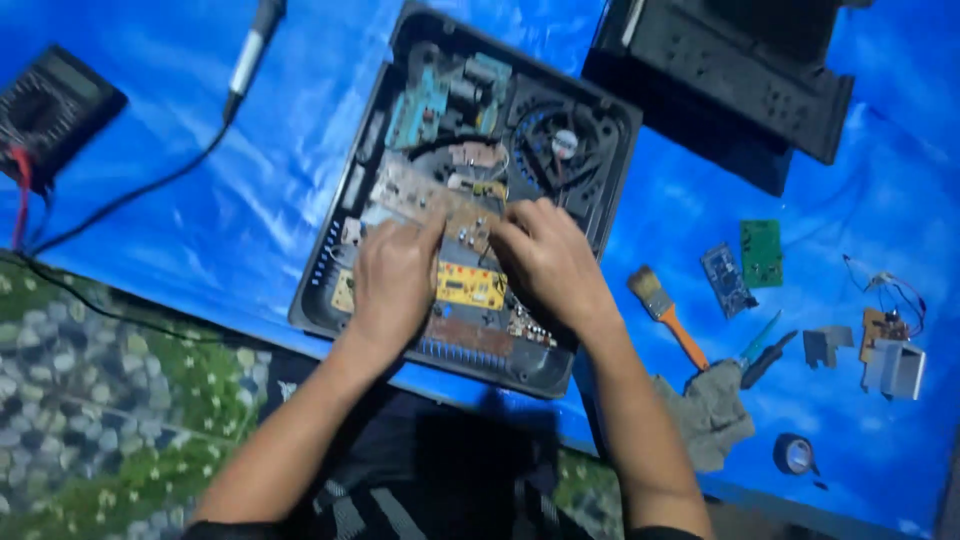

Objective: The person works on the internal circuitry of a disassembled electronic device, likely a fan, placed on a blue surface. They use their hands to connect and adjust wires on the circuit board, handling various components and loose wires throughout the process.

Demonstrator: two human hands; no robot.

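Pressing down on the boards inside an opened black appliance housing [330, 300], both hands work side by side at the centre of the view. The left hand [392, 280] lies flat over the tan circuit board [420, 195], its fingers [425, 228] close together and curled at the board's near edge; whether they pinch anything I cannot tell. The right hand [545, 258] sits just beside it at 3 o'clock, fingers [503, 228] bent narrow onto the same board, and again a grip cannot be made out. Between the wrists shows a yellow board [470, 285]. At 12 o'clock inside the housing are a teal board [425, 100] and a round fan [565, 142].

On the blue surface [250, 220], a multimeter [50, 110] lies at 10 o'clock with a soldering iron [255, 45] near it. At 3 o'clock lie a paintbrush [665, 315], a grey rag [715, 410], a green board [762, 252] and a small blue board [727, 280]. A tape roll [795, 453] sits at 4 o'clock, and a black cover [740, 80] at 1 o'clock.
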